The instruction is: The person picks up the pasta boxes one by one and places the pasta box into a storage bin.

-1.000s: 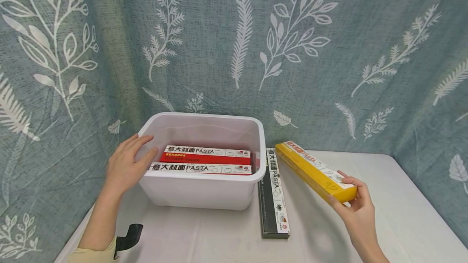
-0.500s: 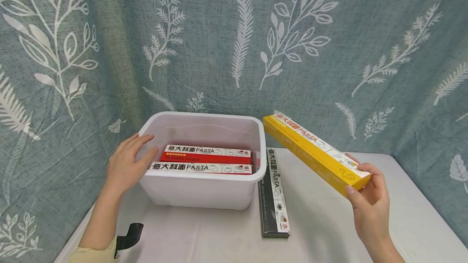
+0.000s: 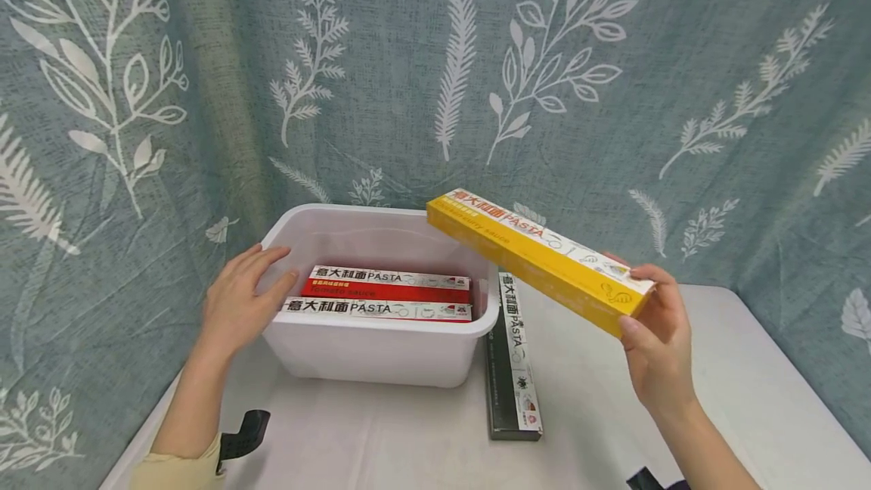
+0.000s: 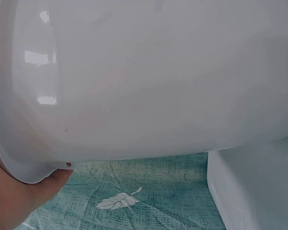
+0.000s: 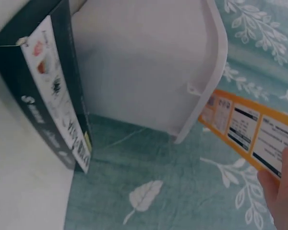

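Note:
My right hand point(image 3: 660, 346) pinches the near right end of a long yellow pasta box point(image 3: 537, 252). The box is tilted in the air, its far end over the back right of a white plastic bin point(image 3: 374, 354). My left hand point(image 3: 238, 297) rests across the bin's left rim, thumb and fingers relaxed over the inside. Two red-and-white pasta boxes lie in the bin, a rear box point(image 3: 391, 286) and a front box point(image 3: 381, 308). In the right wrist view, the underside of the yellow box point(image 5: 245, 127) shows printed labels.
A black pasta box point(image 3: 513, 369) lies on the white table point(image 3: 381, 437), close beside the bin's right wall. A patterned teal curtain point(image 3: 408, 82) hangs behind the table and around its sides.
My right hand has lifted the yellow pasta box off the table and swung it left, bringing its far end over the bin. The left hand stays on the rim.

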`<state>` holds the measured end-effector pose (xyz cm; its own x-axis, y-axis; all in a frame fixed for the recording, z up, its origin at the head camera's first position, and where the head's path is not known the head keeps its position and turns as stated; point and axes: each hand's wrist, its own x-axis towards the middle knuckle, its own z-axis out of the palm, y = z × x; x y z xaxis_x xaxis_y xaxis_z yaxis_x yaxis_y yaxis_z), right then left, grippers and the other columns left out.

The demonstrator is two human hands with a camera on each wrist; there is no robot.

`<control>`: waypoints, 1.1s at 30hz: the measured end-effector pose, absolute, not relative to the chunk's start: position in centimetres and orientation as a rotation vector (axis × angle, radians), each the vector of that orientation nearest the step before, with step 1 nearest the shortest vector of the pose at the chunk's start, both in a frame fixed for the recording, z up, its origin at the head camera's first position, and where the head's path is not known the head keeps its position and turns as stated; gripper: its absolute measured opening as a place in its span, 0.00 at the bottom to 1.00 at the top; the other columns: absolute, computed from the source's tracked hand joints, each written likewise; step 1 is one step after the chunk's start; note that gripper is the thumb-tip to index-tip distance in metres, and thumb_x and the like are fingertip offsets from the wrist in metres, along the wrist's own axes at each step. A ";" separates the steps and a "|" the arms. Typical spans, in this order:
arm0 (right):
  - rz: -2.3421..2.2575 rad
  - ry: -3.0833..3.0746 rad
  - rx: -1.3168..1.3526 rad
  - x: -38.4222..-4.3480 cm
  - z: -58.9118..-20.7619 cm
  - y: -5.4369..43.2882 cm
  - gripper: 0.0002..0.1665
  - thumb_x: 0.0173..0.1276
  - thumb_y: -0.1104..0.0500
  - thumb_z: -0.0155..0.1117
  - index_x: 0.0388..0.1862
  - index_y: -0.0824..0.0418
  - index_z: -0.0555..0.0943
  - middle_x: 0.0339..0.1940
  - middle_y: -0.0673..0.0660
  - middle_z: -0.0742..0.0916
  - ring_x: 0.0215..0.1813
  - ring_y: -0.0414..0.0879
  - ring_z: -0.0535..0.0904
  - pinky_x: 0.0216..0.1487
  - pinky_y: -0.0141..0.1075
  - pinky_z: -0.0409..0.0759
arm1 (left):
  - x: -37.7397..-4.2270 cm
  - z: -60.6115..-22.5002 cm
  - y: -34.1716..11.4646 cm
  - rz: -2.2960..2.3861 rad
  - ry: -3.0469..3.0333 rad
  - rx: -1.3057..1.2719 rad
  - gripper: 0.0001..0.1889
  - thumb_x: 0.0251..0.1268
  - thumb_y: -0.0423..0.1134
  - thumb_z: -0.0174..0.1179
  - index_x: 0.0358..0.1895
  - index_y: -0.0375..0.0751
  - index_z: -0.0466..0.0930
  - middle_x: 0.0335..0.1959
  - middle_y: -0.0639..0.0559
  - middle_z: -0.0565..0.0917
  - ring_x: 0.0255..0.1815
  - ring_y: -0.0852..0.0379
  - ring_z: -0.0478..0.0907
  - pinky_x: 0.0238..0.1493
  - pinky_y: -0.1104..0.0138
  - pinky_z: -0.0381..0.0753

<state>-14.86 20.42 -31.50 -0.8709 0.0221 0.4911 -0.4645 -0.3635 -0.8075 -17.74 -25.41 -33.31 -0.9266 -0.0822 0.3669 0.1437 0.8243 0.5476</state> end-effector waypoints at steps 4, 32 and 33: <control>2.271 -1.663 0.697 -16.1 -31.2 19.1 0.27 0.59 0.77 0.50 0.56 0.59 0.70 0.66 0.65 0.72 0.59 0.53 0.73 0.52 0.34 0.80 | -17.8 -33.3 -25.4 -0.824 -2.629 -0.048 0.26 0.71 0.49 0.54 0.65 0.36 0.72 0.67 0.30 0.68 0.71 0.32 0.57 0.58 0.29 0.53; 2.111 -2.216 0.826 -22.9 -30.5 12.7 0.35 0.61 0.70 0.63 0.64 0.65 0.60 0.57 0.65 0.77 0.49 0.50 0.79 0.50 0.36 0.81 | -17.7 -33.2 -25.4 -0.839 -2.624 -0.058 0.26 0.71 0.48 0.53 0.65 0.35 0.72 0.67 0.30 0.68 0.71 0.33 0.57 0.60 0.30 0.52; 2.056 -2.242 0.841 -23.0 -30.5 12.7 0.35 0.61 0.69 0.65 0.65 0.66 0.61 0.57 0.64 0.78 0.51 0.51 0.79 0.52 0.36 0.81 | -17.7 -33.2 -25.4 -0.840 -2.625 -0.055 0.26 0.71 0.48 0.53 0.65 0.35 0.72 0.68 0.30 0.68 0.71 0.33 0.57 0.60 0.30 0.52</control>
